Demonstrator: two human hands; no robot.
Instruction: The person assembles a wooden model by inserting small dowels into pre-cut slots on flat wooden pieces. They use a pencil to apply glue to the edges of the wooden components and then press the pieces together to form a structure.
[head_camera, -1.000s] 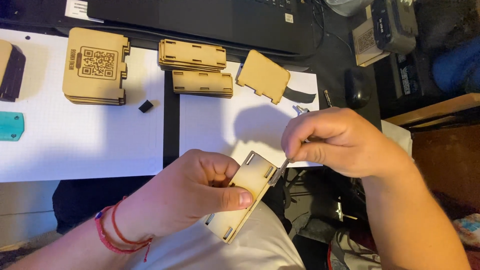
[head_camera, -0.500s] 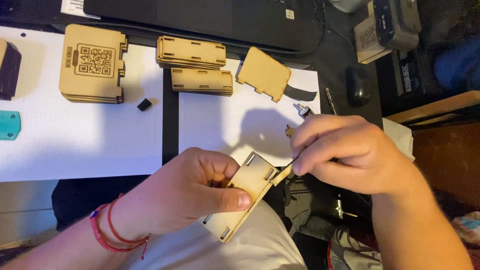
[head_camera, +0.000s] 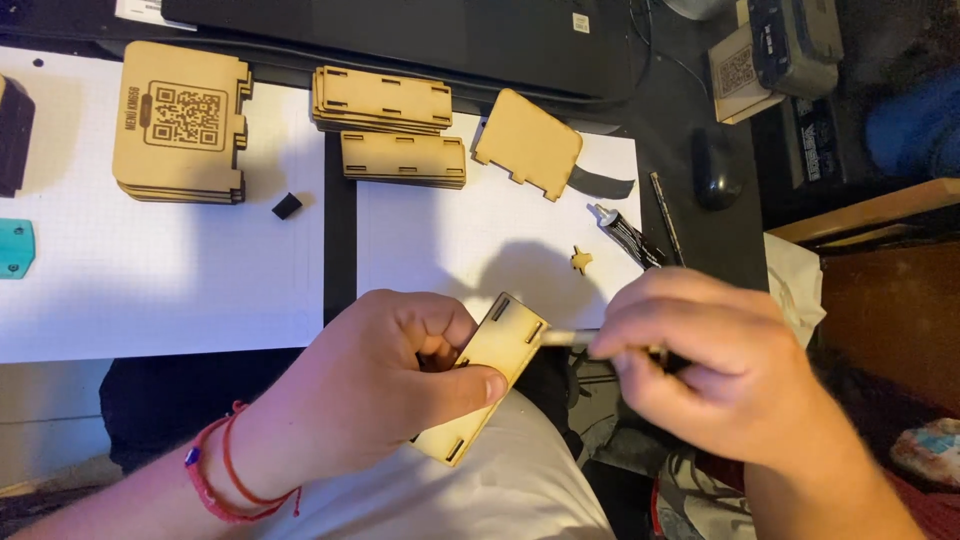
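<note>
White paper sheets (head_camera: 160, 290) cover the dark counter (head_camera: 338, 240). Left hand (head_camera: 385, 385) grips a wooden panel (head_camera: 488, 372); right hand (head_camera: 715, 370), blurred, pinches a thin stick (head_camera: 566, 339).

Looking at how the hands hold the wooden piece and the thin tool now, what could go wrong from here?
1. The left hand grips the slotted wooden panel in the air above the lap, unsupported, so it may slip or twist.
2. The right hand presses a thin stick-like tool at the panel's edge, close to the left thumb; it could slide off.
3. The small wooden piece lies loose near the glue tube and might be knocked away.
</note>
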